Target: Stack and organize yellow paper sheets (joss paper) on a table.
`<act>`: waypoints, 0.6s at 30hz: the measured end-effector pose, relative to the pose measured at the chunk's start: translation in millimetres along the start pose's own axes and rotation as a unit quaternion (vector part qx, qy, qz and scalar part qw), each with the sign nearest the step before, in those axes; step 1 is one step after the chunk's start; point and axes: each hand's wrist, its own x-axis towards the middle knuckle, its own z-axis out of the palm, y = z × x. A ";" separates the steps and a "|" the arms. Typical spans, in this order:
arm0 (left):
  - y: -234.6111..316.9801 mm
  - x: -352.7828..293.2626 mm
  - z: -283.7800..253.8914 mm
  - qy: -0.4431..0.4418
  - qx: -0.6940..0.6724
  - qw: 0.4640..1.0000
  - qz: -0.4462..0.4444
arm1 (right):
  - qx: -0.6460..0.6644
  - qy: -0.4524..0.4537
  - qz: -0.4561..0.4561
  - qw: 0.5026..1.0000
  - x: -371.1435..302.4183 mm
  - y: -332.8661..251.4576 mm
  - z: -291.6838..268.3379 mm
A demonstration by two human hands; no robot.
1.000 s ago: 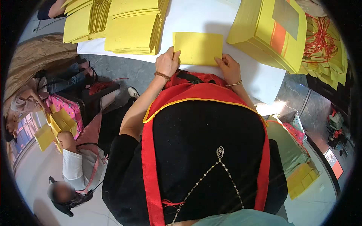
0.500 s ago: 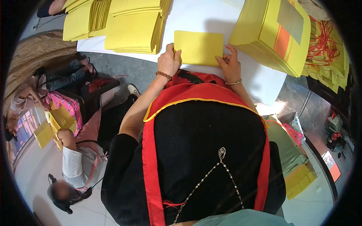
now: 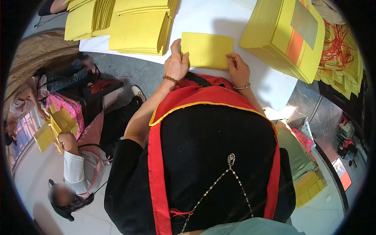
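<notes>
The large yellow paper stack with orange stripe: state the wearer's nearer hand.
Right. The right hand is left of and below the stack, at the right edge of the yellow rectangular paper; the left hand is farther, at the paper's left edge.

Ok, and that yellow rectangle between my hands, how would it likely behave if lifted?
The yellow rectangle looks thin, so it's probably light. Its straight edges, without visible sag, suggest some stiffness. Its dull surface hints it's not very slippery.
</notes>
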 end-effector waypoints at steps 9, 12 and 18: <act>-1.9 -0.9 2.4 0.007 0.003 1.000 0.014 | 0.012 -0.004 0.027 1.000 1.5 1.9 2.3; -0.5 0.9 1.8 0.011 0.024 0.999 0.018 | -0.003 -0.006 0.030 1.000 3.0 0.5 1.6; -0.3 4.8 0.6 0.009 0.048 0.999 0.019 | -0.022 -0.009 0.031 0.999 5.3 -0.5 1.6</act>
